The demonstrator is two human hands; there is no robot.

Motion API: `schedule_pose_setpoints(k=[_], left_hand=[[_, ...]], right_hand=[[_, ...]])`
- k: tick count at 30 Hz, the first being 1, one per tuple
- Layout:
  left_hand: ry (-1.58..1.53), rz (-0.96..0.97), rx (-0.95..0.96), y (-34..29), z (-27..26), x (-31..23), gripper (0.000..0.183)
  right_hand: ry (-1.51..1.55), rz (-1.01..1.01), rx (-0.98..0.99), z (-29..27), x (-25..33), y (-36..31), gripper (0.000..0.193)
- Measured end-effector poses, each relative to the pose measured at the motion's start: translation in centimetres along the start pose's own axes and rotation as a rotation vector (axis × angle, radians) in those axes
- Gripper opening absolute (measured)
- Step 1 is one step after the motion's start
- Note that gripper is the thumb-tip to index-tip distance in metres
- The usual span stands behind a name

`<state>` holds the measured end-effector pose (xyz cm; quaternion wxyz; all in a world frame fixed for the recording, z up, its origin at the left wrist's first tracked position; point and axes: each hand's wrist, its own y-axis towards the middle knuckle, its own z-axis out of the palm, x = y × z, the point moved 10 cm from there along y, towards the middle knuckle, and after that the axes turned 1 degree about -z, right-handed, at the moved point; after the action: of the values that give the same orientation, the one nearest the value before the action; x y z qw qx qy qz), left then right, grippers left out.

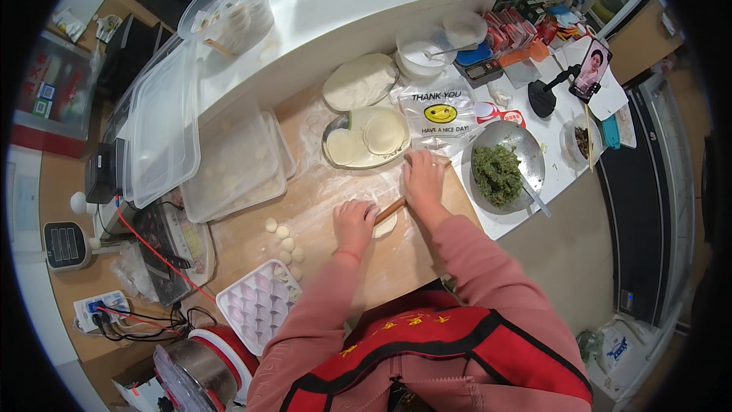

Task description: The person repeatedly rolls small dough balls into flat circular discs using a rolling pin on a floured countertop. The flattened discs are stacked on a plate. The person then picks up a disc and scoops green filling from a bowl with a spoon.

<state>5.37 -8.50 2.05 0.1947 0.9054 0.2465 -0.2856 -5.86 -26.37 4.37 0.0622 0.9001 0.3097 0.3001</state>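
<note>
- Furthest left of what I'm watching, the white tray (pixel 254 305) sits at the near edge; its separate hollows would, I judge, keep soft pieces from sticking.
- Next come small dough balls (pixel 287 245), loosely grouped on the floured wooden tabletop (pixel 320 187), probably placed there for an easy reach by my left side.
- My left hand (pixel 355 221) lies over the near end of the rolling pin (pixel 390 210); I cannot tell whether its grip wraps the wood or only presses.
- Beyond it, a plate (pixel 381 160) carries flat dough rounds, likely put there to leave rolling space in front.
- The dough piece (pixel 385 226) is on the tabletop between my forearms, just under the pin: pale, thin and roughly round, partly hidden.
- My right hand (pixel 424 179) rests over the pin's far end, its grip also impossible for me to read; a hand towards each end should spread pressure evenly.
- On the right, a metal bowl (pixel 534 156) holds a green chopped mix (pixel 496 174), a spoon (pixel 536 198) leaning in it, handle towards me, presumably for convenience.
</note>
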Motion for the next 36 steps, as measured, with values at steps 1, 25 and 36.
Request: schedule_pose_setpoints(k=[1, 25, 36], left_hand=[[-0.005, 0.004, -0.006, -0.6, -0.3, 0.2, 0.01], [-0.387, -0.505, -0.051, -6.6, -1.3, 3.2, 0.011], [-0.012, -0.12, 0.045, -3.2, -1.9, 1.1, 0.011]], right_hand=[[0.004, -0.015, 0.028, -0.3, -0.1, -0.9, 0.021], [0.193, -0.345, 0.451, -3.6, 1.5, -14.6, 0.028], [0.201, -0.202, 0.258, -4.3, 2.4, -7.3, 0.026]])
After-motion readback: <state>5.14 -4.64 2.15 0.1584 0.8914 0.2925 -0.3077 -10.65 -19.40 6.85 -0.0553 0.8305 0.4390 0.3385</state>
